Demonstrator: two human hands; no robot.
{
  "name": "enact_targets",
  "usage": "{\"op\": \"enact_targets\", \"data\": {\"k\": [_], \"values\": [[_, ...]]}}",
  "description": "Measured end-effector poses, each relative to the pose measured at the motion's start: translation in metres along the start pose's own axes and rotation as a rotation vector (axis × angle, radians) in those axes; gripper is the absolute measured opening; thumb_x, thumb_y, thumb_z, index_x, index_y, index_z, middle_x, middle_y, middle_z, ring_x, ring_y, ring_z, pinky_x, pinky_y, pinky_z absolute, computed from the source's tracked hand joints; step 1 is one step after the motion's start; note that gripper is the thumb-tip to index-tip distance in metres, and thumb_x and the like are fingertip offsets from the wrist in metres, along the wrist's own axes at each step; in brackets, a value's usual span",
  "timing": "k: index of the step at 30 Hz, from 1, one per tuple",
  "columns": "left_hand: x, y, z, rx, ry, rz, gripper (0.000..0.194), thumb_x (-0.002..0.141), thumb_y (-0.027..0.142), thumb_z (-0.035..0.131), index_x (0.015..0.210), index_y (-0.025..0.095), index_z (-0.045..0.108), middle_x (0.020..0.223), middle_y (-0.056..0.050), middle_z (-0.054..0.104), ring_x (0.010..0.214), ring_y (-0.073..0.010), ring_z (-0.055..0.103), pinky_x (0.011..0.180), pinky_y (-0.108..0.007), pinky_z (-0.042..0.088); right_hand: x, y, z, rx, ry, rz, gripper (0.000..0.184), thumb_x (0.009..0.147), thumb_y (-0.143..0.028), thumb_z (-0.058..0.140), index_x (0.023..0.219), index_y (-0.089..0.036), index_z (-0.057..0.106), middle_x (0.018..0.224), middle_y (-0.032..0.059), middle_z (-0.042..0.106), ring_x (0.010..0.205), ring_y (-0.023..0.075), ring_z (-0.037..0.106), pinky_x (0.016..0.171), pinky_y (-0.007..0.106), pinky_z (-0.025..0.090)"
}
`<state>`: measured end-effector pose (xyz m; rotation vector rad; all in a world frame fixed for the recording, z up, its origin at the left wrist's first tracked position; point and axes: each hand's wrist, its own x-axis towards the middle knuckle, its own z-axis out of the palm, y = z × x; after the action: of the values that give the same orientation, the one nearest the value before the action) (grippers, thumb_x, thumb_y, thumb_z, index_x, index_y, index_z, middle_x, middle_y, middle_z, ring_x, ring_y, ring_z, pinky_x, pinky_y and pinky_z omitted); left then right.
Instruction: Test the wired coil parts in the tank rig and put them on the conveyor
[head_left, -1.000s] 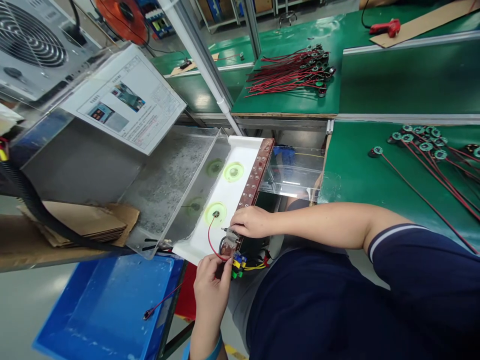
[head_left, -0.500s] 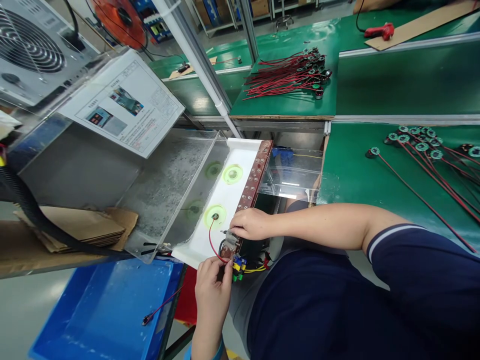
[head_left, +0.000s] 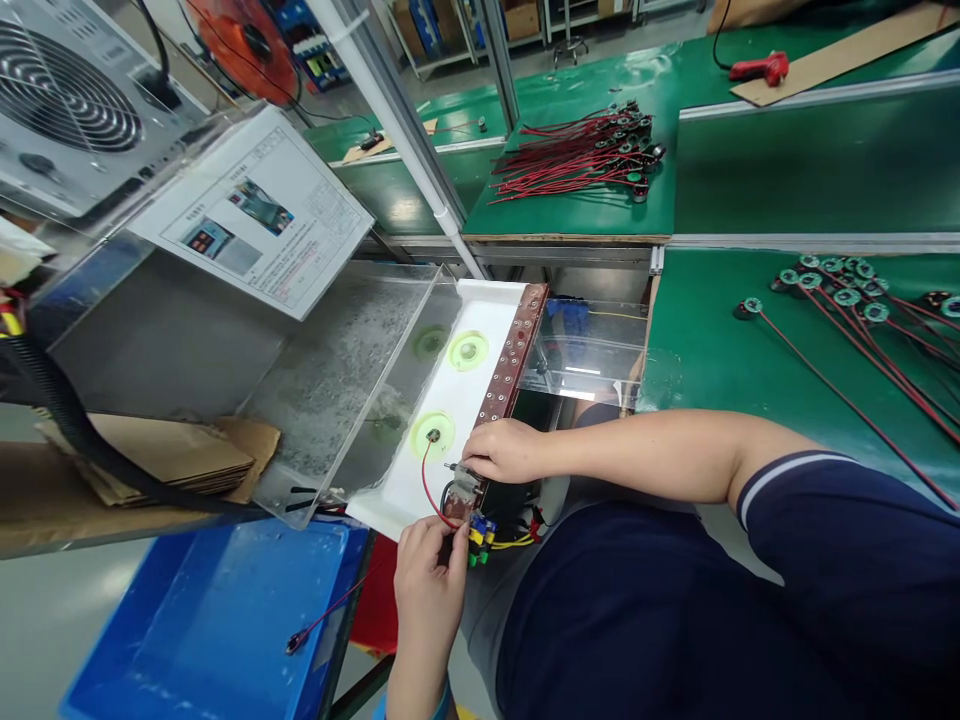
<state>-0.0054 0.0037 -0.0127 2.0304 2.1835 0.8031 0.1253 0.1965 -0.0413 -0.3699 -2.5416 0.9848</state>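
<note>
Left hand (head_left: 429,600) is closed narrow and pinches the end of red wire (head_left: 426,490) beside blue and yellow connectors (head_left: 480,535). Right hand (head_left: 504,450) curls over small metal clamp (head_left: 465,490). Wire goes up to green disc (head_left: 433,436) on white tray (head_left: 397,490). Fingertips are partly hidden, so exact grip is hard to see.

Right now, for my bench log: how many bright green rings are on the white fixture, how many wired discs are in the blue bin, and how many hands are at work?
Bright green rings on the white fixture: 2
Wired discs in the blue bin: 1
Hands, left hand and right hand: 2
Total: 5
</note>
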Motion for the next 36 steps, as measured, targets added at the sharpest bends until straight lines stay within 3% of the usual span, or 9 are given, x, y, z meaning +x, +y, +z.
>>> {"op": "enact_targets", "data": {"k": [6,21,36], "values": [[0.001,0.002,-0.001,-0.015,0.019,0.005,0.008,0.095,0.022,0.06,0.087,0.022,0.061,0.084,-0.001,0.063,0.082,-0.0198,0.055,0.074,-0.031,0.042,0.0,0.003,0.004,0.025,0.022,-0.011,0.016,0.094,-0.019,0.057,0.095,-0.013,0.073,0.095,0.0092,0.071,0.086,0.0178,0.064,0.076,0.028,0.046],[-0.003,0.009,0.0,-0.07,-0.003,-0.132,0.017,0.096,0.019,0.053,0.08,0.021,0.055,0.082,-0.004,0.059,0.081,-0.0205,0.054,0.071,-0.031,0.045,-0.005,0.001,0.005,0.045,0.051,-0.043,0.019,0.095,-0.019,0.055,0.097,-0.014,0.073,0.092,0.0097,0.07,0.088,0.0182,0.065,0.08,0.029,0.049],[-0.004,0.005,0.005,-0.075,0.031,-0.095,0.017,0.097,0.021,0.053,0.08,0.021,0.056,0.081,-0.004,0.059,0.08,-0.0211,0.055,0.069,-0.031,0.046,-0.004,0.001,0.006,0.006,0.048,-0.061,0.018,0.094,-0.019,0.056,0.098,-0.013,0.073,0.092,0.0098,0.071,0.089,0.0185,0.066,0.083,0.029,0.051]]}}
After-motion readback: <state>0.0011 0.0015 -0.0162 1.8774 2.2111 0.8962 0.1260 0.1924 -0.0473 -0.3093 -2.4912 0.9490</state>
